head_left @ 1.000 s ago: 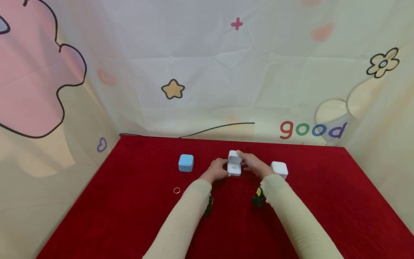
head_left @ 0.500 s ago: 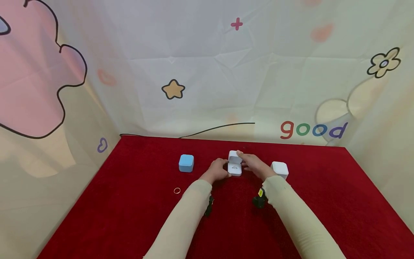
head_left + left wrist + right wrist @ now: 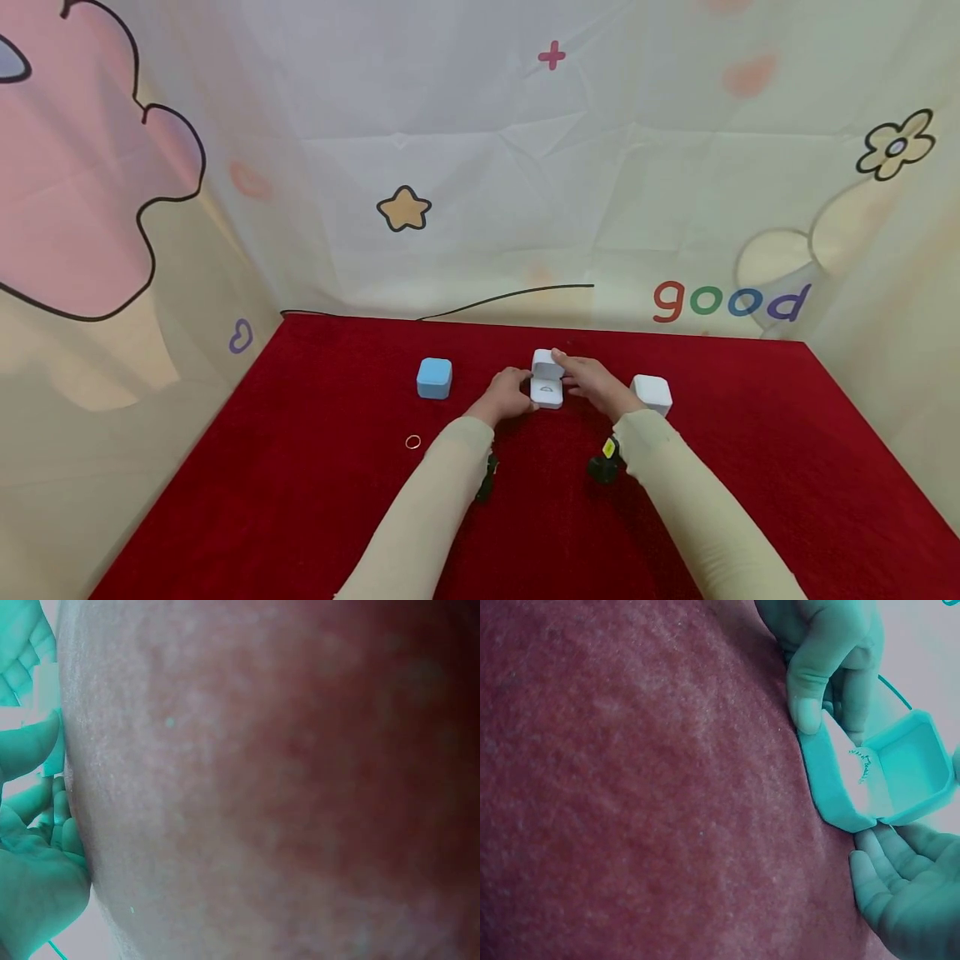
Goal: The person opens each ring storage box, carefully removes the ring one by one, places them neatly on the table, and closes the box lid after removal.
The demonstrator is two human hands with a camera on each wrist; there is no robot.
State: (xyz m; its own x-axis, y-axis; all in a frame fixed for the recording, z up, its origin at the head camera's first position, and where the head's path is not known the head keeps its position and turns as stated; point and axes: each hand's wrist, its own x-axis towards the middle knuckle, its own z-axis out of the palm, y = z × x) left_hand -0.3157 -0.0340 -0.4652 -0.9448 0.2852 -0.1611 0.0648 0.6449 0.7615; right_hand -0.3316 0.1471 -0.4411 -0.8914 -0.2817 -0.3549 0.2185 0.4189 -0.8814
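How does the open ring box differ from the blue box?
The ring box is white; the blue box, light blue. The ring box stands open, showing a ring; the blue box is closed. The left hand grips the ring box; no hand touches the blue box. Both rest on red cloth.

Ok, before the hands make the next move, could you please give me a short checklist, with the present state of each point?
1. Lid of the open box raised: ok.
2. Seated ring inside it: ok.
3. Left hand gripping the box: ok.
4. Right hand at the lid: ok, thumb on its edge.
5. Loose ring put away: not ok, lying on the cloth.
6. Blue box contents: cannot tell, it is closed.
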